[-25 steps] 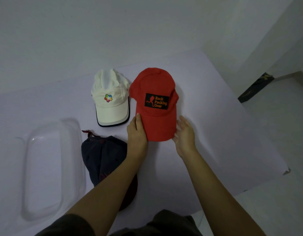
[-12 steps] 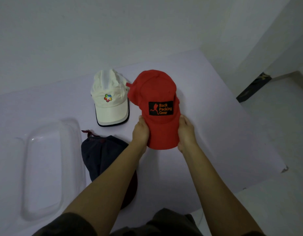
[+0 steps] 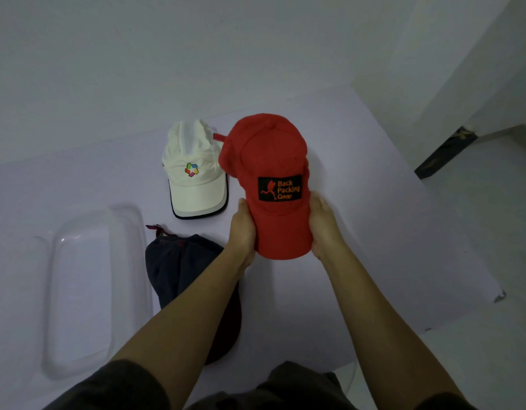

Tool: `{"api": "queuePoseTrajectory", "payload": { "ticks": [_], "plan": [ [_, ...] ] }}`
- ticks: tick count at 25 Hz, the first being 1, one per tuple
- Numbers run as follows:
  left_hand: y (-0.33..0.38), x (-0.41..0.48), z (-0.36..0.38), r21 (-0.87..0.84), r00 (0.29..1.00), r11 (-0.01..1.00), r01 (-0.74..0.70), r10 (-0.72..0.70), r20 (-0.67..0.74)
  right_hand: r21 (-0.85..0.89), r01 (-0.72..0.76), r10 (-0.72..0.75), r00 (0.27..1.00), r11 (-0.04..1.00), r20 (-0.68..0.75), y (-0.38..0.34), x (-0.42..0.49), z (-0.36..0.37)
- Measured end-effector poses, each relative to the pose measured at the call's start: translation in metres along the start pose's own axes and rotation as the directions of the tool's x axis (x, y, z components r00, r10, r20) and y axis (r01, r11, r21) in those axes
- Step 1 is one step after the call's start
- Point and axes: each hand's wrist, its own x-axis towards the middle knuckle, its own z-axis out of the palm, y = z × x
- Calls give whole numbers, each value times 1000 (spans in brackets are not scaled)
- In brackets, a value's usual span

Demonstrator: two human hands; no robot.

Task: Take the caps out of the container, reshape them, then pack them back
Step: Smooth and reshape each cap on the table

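A red cap [image 3: 270, 161] with a black "Back Packing Gear" patch is held up above the table, brim toward me. My left hand [image 3: 242, 232] grips the left side of its brim and my right hand [image 3: 323, 229] grips the right side, curving the brim between them. A white cap [image 3: 193, 173] with a coloured logo lies flat on the table just left of the red one. A dark navy cap [image 3: 181, 267] lies nearer me, partly hidden under my left forearm. The clear plastic container [image 3: 78, 291] sits at the left with nothing in it.
The white table [image 3: 389, 232] ends at its right edge, with floor beyond and a dark object [image 3: 445, 152] on the floor at far right. A wall rises behind the table.
The red cap lay flat on the table a second ago; both hands have closed on the sides of its brim and lifted it, squeezing the brim narrower.
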Motion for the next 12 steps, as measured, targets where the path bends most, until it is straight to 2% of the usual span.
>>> {"api": "queuePoseTrajectory", "payload": {
  "ticks": [3,5,8,10,12],
  "plan": [
    [-4,0,0,118,991,988,-97,107,-77,-91,215,-220,975,972,-39,7,-6,-4],
    [-8,0,0,201,979,964,-175,192,-71,-158,300,-294,954,941,60,17,-14,-6],
    [-17,3,-3,344,929,871,-351,369,16,-315,435,-382,898,844,220,34,-16,-12],
    [-19,-1,-1,319,916,860,-398,390,91,-405,500,-419,865,765,276,41,-10,-20],
    [-21,-2,-1,219,867,840,-496,464,184,-477,531,-426,847,700,318,42,-3,-26]
  ]
}}
